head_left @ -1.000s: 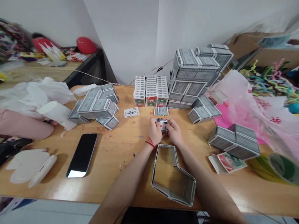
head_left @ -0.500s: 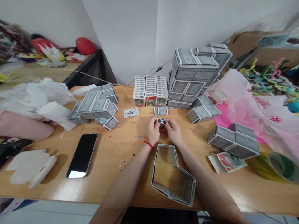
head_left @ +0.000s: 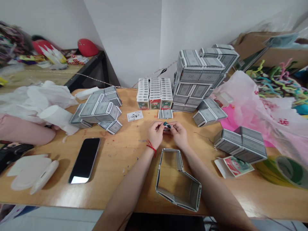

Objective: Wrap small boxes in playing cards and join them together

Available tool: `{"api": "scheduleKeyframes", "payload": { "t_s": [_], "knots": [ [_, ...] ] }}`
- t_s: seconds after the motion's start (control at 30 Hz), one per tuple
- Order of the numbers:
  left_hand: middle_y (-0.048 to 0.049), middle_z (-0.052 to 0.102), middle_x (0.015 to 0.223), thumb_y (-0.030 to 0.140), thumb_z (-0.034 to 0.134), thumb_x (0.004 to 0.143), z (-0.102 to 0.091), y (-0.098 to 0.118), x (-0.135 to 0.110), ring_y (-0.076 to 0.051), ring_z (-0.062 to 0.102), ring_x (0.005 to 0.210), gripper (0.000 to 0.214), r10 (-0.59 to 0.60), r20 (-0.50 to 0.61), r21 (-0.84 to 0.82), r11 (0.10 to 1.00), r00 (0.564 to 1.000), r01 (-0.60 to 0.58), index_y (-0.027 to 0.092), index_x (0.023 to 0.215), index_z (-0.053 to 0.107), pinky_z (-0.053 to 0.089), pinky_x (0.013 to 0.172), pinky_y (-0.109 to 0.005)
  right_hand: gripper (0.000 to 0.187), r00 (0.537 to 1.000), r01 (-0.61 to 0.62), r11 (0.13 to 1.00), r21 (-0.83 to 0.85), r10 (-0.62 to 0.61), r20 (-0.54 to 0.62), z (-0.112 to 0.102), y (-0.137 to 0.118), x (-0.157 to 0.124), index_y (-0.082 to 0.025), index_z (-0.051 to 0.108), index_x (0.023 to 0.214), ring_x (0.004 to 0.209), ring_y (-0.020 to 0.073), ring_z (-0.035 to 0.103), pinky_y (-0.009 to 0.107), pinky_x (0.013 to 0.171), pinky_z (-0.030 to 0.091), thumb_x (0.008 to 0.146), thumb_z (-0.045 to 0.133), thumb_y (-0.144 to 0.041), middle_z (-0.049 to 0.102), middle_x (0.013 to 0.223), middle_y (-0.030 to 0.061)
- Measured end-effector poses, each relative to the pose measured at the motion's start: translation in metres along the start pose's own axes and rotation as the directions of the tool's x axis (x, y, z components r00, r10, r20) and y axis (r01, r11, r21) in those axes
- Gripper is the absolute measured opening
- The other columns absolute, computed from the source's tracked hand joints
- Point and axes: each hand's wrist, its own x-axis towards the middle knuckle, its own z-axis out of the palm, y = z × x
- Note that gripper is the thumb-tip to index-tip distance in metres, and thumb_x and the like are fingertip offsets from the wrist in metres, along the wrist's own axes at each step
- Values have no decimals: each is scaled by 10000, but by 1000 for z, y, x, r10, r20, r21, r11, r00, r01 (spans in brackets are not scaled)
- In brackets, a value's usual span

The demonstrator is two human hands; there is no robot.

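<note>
My left hand (head_left: 155, 132) and my right hand (head_left: 179, 133) meet over the middle of the table, fingers pinched on a small playing card (head_left: 167, 129). The card looks bent, and the fingers hide most of it. Between my forearms stands an open, angular frame (head_left: 178, 202) of grey-backed playing cards joined edge to edge. Just beyond my fingers lie some grey-backed cards (head_left: 165, 114), with a face-up card (head_left: 135, 116) to their left. Three stacks of card packs (head_left: 155, 93) stand behind them.
Boxy card blocks are piled high at the back right (head_left: 192, 86), with a smaller group at left (head_left: 98, 109). A phone (head_left: 84, 160) lies at left. An opened card pack (head_left: 238, 166), a card block (head_left: 240, 144) and green-yellow tape (head_left: 284, 171) are at right.
Both hands stay pinched on the card; the thumbs have shifted slightly and the card shows less between them. My left wrist has moved a little to the left. The frame has not moved.
</note>
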Motion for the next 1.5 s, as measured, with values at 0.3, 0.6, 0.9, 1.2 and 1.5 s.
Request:
{"api": "scheduleKeyframes", "payload": {
  "t_s": [0.3,0.6,0.9,1.2,1.5],
  "knots": [
    [-33,626,752,222,556,755,-3,9,2,-119,565,736,117,133,33,94,986,991,-136,168,738,659,452,705,-255,150,992,105,991,-83,-109,-55,-5,1,1,-195,569,768,699,167,624,358,703,530,726,577,-338,628,743,17],
    [-30,622,752,220,550,769,-15,4,5,-115,572,741,119,305,134,248,911,943,-330,188,762,665,467,704,-262,131,986,154,947,-281,-165,-16,-12,1,2,-188,603,766,703,157,622,330,731,500,750,535,-300,656,760,31],
    [-29,610,736,256,534,785,-22,-5,7,-116,552,712,138,437,270,366,778,858,-511,196,794,658,460,681,-266,144,975,217,873,-436,-220,46,-18,-2,4,-207,634,748,784,163,621,319,796,460,762,497,-247,682,807,27],
    [-30,595,736,255,488,812,-20,-3,6,-121,542,726,168,454,308,428,719,836,-548,201,820,647,450,700,-269,167,975,211,855,-473,-220,38,-20,-2,3,-221,650,768,832,180,617,341,807,454,759,486,-246,685,825,21],
    [-35,592,741,232,463,820,-17,1,5,-127,542,741,177,425,284,408,758,859,-510,193,790,633,448,705,-267,187,966,233,834,-500,-256,25,-19,-3,2,-221,650,767,843,180,614,336,801,456,760,464,-235,683,831,21]
  ]
}}
